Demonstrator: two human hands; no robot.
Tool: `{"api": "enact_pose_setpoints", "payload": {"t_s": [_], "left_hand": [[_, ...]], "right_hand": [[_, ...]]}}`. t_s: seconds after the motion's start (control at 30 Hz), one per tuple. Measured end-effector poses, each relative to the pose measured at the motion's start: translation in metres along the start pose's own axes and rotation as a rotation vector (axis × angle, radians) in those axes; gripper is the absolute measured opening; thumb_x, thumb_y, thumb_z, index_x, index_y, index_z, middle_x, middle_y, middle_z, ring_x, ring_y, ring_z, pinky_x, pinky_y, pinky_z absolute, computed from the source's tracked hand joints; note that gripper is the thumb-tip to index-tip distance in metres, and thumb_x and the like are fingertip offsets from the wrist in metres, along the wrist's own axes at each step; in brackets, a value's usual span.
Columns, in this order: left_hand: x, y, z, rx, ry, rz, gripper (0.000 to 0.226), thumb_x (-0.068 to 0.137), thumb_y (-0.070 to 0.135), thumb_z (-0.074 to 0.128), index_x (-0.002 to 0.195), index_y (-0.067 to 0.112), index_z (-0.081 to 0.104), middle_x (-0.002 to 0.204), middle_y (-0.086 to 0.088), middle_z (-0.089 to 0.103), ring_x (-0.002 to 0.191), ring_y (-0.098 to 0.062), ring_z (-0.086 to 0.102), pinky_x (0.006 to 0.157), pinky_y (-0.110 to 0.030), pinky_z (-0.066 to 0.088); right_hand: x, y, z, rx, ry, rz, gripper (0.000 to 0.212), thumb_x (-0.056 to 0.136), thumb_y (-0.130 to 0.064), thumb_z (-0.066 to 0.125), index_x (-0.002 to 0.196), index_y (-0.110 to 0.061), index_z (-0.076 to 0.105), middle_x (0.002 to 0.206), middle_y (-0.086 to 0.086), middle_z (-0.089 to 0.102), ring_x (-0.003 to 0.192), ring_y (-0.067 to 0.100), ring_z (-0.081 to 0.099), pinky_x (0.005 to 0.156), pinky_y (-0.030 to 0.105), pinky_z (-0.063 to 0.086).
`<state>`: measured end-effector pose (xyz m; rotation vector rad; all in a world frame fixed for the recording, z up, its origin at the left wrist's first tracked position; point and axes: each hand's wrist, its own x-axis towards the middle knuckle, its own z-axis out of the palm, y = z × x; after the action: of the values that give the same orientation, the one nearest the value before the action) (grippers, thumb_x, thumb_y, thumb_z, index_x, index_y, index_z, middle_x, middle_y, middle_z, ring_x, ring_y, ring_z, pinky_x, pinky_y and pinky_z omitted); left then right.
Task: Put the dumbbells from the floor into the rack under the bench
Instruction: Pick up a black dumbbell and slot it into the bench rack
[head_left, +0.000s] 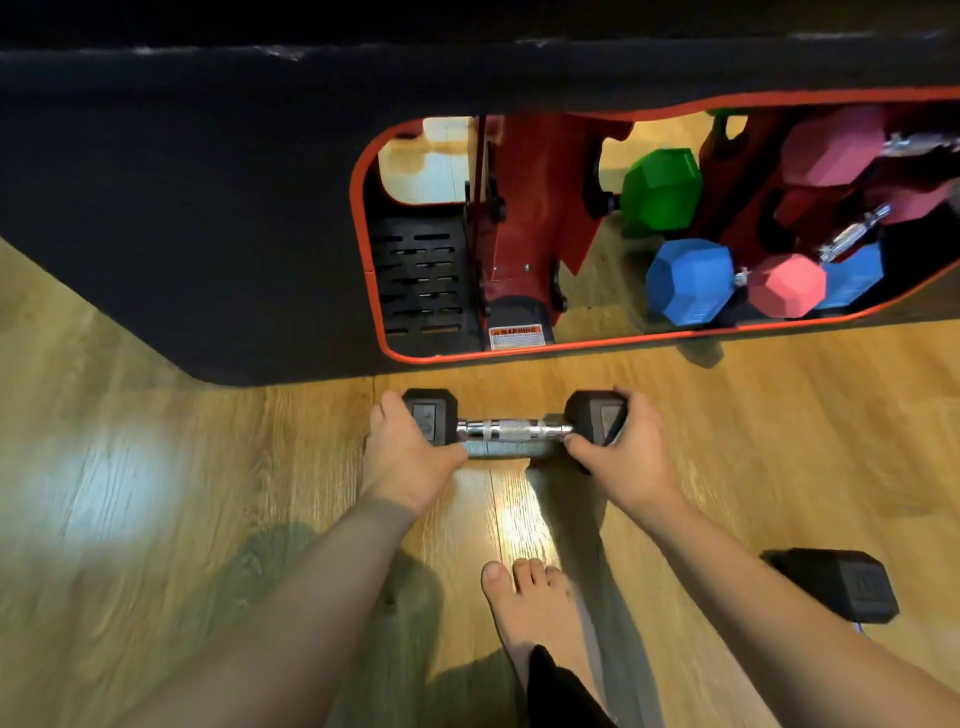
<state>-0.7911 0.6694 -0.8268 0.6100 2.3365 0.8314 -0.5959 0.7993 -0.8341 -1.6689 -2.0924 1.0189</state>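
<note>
The black dumbbell (514, 430) lies on the floor (208, 467) just in front of the bench (182, 234), its long axis left to right, parallel to the bench edge. The left hand (408, 457) cups its left head and the right hand (621, 452) its right head, fingers wrapped on the heads, equally near. The rack (524, 208) opening lies straight ahead; a second dumbbell (841, 587) waits at right.
</note>
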Motion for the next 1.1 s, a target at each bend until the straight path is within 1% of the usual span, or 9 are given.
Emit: {"api": "enact_pose_setpoints", "payload": {"t_s": [0.1,0.27,0.4,0.57,0.7,0.77,0.87,1.0,1.1], "left_hand": [[0.02,0.028,0.004,-0.065,0.022,0.022,0.086,0.065,0.022,0.087,0.134,0.019,0.036,0.127,-0.002,0.046,0.117,-0.023,0.05,0.094,-0.037,0.047],[0.059,0.065,0.009,-0.035,0.075,0.071,0.096,0.065,0.027,0.087,0.141,0.013,0.03,0.138,-0.008,0.042,0.123,-0.027,0.048,0.096,-0.036,0.042],[0.089,0.084,0.008,0.005,0.124,0.045,0.098,0.063,0.029,0.088,0.141,0.012,0.031,0.138,-0.011,0.044,0.122,-0.03,0.049,0.098,-0.042,0.046],[0.118,0.094,0.011,0.095,0.132,-0.018,0.095,0.069,0.039,0.083,0.142,0.005,0.033,0.146,-0.015,0.04,0.126,-0.033,0.049,0.098,-0.042,0.048],[0.137,0.104,0.015,0.188,0.101,-0.052,0.095,0.071,0.038,0.084,0.145,0.012,0.029,0.145,-0.017,0.039,0.127,-0.037,0.049,0.097,-0.043,0.047],[0.141,0.111,0.02,0.293,0.075,-0.001,0.102,0.07,0.036,0.085,0.148,0.021,0.02,0.145,-0.017,0.033,0.128,-0.04,0.046,0.098,-0.047,0.046],[0.144,0.125,0.023,0.441,0.017,-0.069,0.117,0.062,0.052,0.087,0.149,0.031,0.013,0.152,-0.015,0.019,0.137,-0.04,0.033,0.099,-0.05,0.045],[0.154,0.128,0.024,0.437,0.025,-0.088,0.112,0.061,0.052,0.087,0.148,0.029,0.02,0.155,-0.016,0.016,0.139,-0.043,0.028,0.101,-0.052,0.042],[0.151,0.118,0.026,0.466,0.043,-0.072,0.11,0.058,0.055,0.087,0.144,0.029,0.022,0.152,-0.017,0.02,0.137,-0.043,0.031,0.098,-0.052,0.045]], "right_hand": [[0.031,-0.012,-0.017,0.023,0.081,-0.049,0.08,0.063,-0.033,0.083,0.131,-0.018,0.044,0.12,0.003,0.053,0.112,0.021,0.052,0.098,0.044,0.048],[0.079,-0.031,-0.032,0.018,0.111,-0.1,0.082,0.069,-0.031,0.082,0.136,-0.018,0.038,0.125,0.006,0.049,0.112,0.02,0.05,0.095,0.033,0.045],[0.117,-0.043,-0.034,-0.02,0.099,-0.123,0.085,0.065,-0.043,0.081,0.135,-0.017,0.039,0.122,0.007,0.053,0.111,0.024,0.055,0.097,0.042,0.049],[0.152,-0.056,-0.031,-0.045,0.074,-0.114,0.082,0.069,-0.041,0.081,0.136,-0.017,0.04,0.123,0.009,0.056,0.113,0.025,0.055,0.094,0.038,0.049],[0.169,-0.056,-0.02,-0.001,0.024,-0.092,0.083,0.072,-0.039,0.08,0.141,-0.021,0.037,0.13,0.011,0.051,0.119,0.027,0.053,0.105,0.039,0.043],[0.173,-0.056,-0.014,-0.085,-0.034,-0.053,0.087,0.077,-0.04,0.077,0.147,-0.025,0.027,0.138,0.015,0.038,0.127,0.037,0.043,0.108,0.041,0.037],[0.172,-0.067,-0.006,-0.279,-0.073,0.003,0.106,0.072,-0.05,0.079,0.152,-0.031,0.012,0.144,0.018,0.023,0.13,0.044,0.031,0.109,0.047,0.032],[0.17,-0.078,0.006,-0.474,-0.013,0.079,0.11,0.073,-0.05,0.078,0.153,-0.027,0.006,0.142,0.019,0.022,0.12,0.042,0.038,0.106,0.044,0.033],[0.174,-0.075,0.008,-0.505,-0.017,0.065,0.109,0.073,-0.051,0.077,0.153,-0.025,0.007,0.141,0.02,0.022,0.119,0.042,0.039,0.107,0.044,0.032]]}}
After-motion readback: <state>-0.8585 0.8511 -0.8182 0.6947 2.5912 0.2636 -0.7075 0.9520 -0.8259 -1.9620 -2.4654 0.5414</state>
